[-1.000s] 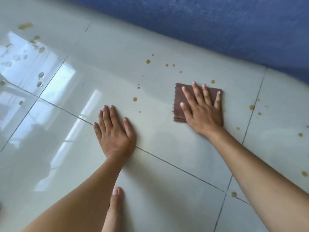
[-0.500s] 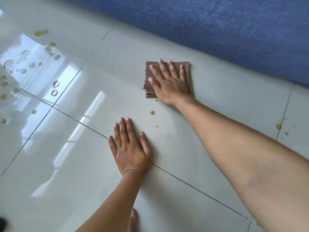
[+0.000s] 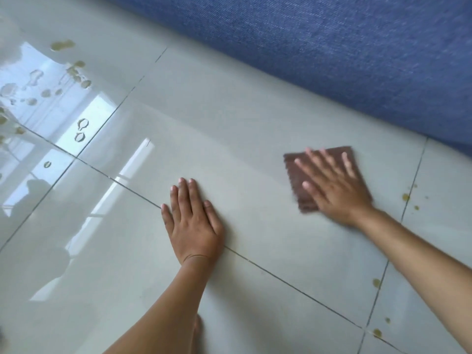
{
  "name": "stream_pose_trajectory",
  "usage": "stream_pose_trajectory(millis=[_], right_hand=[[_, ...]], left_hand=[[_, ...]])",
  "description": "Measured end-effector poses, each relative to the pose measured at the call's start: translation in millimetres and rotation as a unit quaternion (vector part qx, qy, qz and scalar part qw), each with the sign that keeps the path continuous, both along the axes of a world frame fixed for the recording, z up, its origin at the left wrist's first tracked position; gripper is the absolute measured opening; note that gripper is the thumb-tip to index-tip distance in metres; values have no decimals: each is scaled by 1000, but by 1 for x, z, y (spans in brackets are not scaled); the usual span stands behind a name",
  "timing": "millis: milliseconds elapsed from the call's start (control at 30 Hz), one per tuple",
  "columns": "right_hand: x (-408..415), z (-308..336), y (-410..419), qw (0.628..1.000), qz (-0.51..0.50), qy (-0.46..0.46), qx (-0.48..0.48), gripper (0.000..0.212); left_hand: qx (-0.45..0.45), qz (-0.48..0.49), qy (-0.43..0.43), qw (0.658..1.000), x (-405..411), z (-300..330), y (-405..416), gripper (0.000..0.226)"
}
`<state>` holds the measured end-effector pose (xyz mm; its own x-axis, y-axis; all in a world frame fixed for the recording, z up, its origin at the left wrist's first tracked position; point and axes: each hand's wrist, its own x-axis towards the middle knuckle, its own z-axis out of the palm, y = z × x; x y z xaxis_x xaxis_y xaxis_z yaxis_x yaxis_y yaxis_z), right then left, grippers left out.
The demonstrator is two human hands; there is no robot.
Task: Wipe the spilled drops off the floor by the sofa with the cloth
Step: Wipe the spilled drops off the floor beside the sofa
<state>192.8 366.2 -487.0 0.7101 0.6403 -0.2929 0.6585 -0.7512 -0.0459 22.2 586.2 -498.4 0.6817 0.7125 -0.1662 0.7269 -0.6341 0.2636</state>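
A brown square cloth [image 3: 298,180] lies flat on the glossy pale tile floor [image 3: 229,123], close to the blue sofa [image 3: 332,52]. My right hand [image 3: 334,185] presses on the cloth with fingers spread; it is motion-blurred. My left hand [image 3: 192,223] lies flat on the tile to the left, palm down, holding nothing. Yellowish drops [image 3: 405,197] dot the grout line just right of the cloth, with more drops [image 3: 376,282] nearer me. A larger group of drops [image 3: 76,72] sits at the far left.
The sofa's base runs diagonally across the top right. Window glare reflects off the tiles at left. A bare foot [image 3: 198,328] shows under my left forearm.
My right hand slid the cloth from near the sofa back to the right and toward me. The drops in the middle tile are gone. My left hand stayed planted.
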Motion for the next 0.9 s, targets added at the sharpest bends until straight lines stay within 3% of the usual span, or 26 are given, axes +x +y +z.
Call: stream_pose_trajectory(millis=[133,233,400,567,767,900], right_hand=[[60,0,30,984,-178,9,16,58],[83,-1,81,972,-234,27,25,57],[56,3,145,983,-171,43,43,59],[-22,1,154,991,-93,69,68,59],[-131,1,95,985,-77,115,99,60],[-205,-4,28,979,-155,56,119,59]], left_hand=[[3,3,5,1000,1,-1,-1,64],[-1,5,11,1000,1,-1,-1,61],[-5,2,15,1000,2,0,1,62],[-4,-2,9,1000,2,1,3,60],[-1,-8,-7,1000,1,1,3,59],[7,-11,10,1000,-1,2,-1,61]])
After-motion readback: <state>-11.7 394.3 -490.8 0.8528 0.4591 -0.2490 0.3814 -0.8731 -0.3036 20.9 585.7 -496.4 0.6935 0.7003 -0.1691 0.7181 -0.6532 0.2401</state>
